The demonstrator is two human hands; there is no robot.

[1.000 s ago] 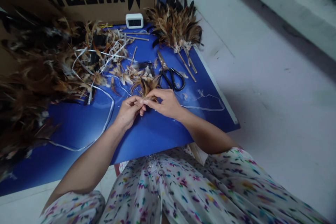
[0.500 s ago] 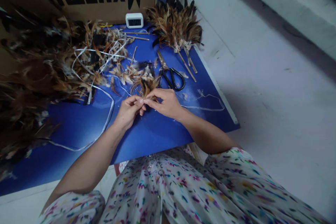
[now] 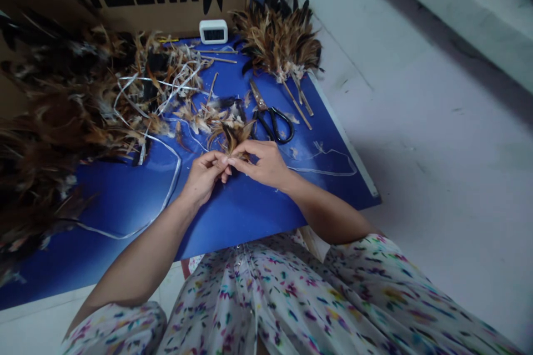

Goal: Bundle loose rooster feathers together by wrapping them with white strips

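A small tuft of brown and black feathers (image 3: 234,136) stands up between my two hands near the middle of the blue table. My left hand (image 3: 205,176) pinches the base of the tuft from the left. From the right, my right hand (image 3: 262,163) pinches it too, and the fingertips of both hands meet. The fingers cover the lower end of the tuft. Black-handled scissors (image 3: 272,123) lie just beyond my right hand, blades pointing away. Loose small feathers (image 3: 204,118) are scattered beyond my left hand.
A large feather heap (image 3: 83,100) with white ribbon (image 3: 177,169) covers the table's left side. A feather bundle on sticks (image 3: 281,39) lies at the back right. Behind stand a cardboard box (image 3: 166,16) and a small white clock (image 3: 213,31). The blue table (image 3: 250,211) borders a pale wall.
The feather tuft between my fingers has shifted very slightly. Both hands keep the same place and grip.
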